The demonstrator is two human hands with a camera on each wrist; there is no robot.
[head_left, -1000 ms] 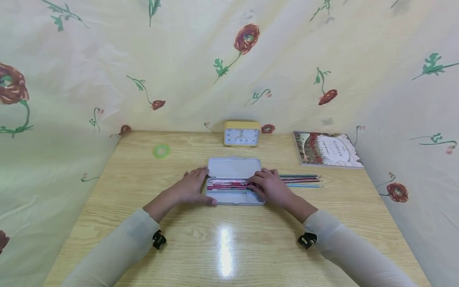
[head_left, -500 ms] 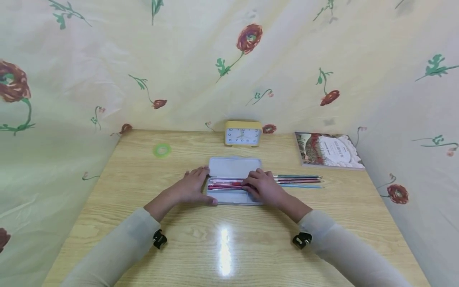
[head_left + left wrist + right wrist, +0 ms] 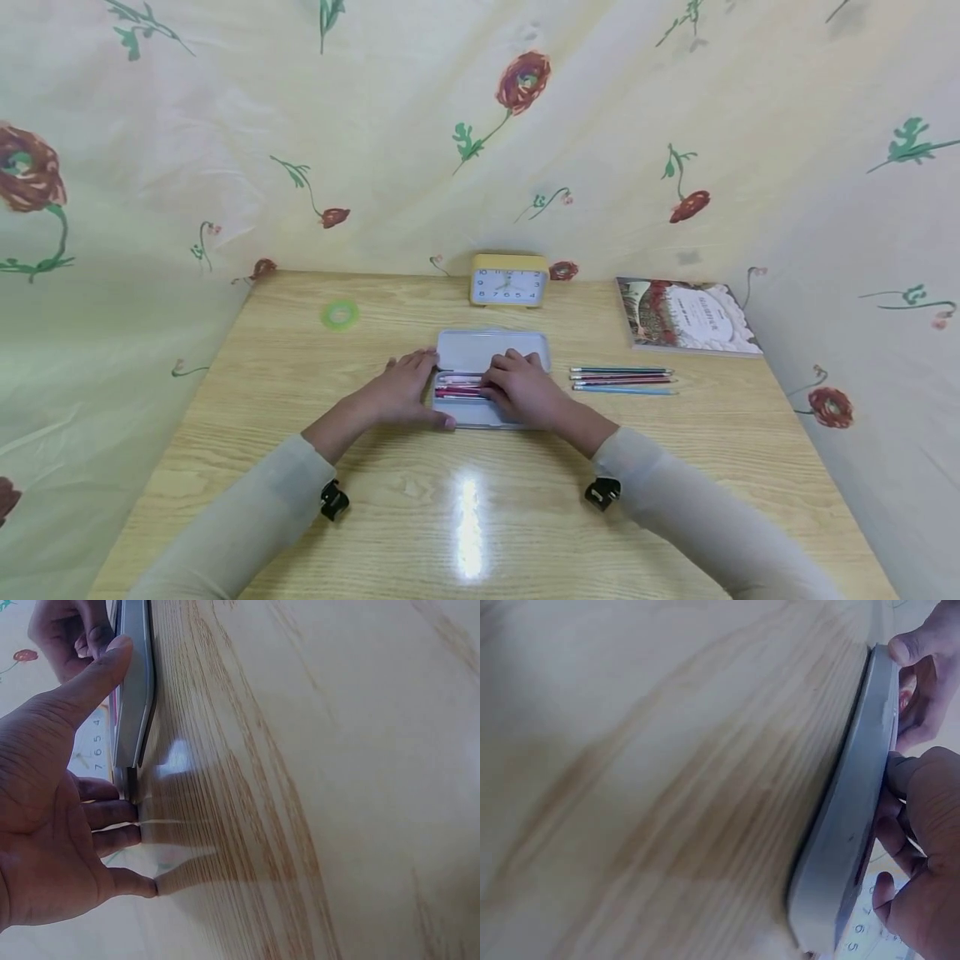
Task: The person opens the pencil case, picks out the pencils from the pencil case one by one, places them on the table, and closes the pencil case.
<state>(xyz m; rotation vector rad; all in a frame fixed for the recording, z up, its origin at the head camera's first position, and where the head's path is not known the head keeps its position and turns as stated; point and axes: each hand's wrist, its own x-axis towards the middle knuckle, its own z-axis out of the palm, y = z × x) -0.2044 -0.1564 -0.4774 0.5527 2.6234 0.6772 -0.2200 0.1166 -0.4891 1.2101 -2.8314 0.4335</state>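
A grey-white pencil case (image 3: 491, 412) lies open on the wooden table, its lid (image 3: 487, 348) folded to the back. Red and pink pencils (image 3: 457, 388) lie in its rear compartment. My left hand (image 3: 401, 393) spans the case's left end; its thumb (image 3: 112, 664) rests on the near rim and the other fingers stretch along the far side. Inside the case, my right hand (image 3: 525, 387) has its fingers curled at the pencils, with thumb and forefinger close together. It covers the case's right part and the pencils' right ends.
Several dark and blue pencils (image 3: 622, 379) lie side by side right of the case. Behind it stands a yellow alarm clock (image 3: 508, 282). A book (image 3: 686, 315) lies at the back right, a green tape roll (image 3: 340, 314) at the back left. Flowered cloth surrounds the table.
My right hand has moved left along the case, uncovering the left ends of the pencils on the table. My left hand stays at the case's left end.
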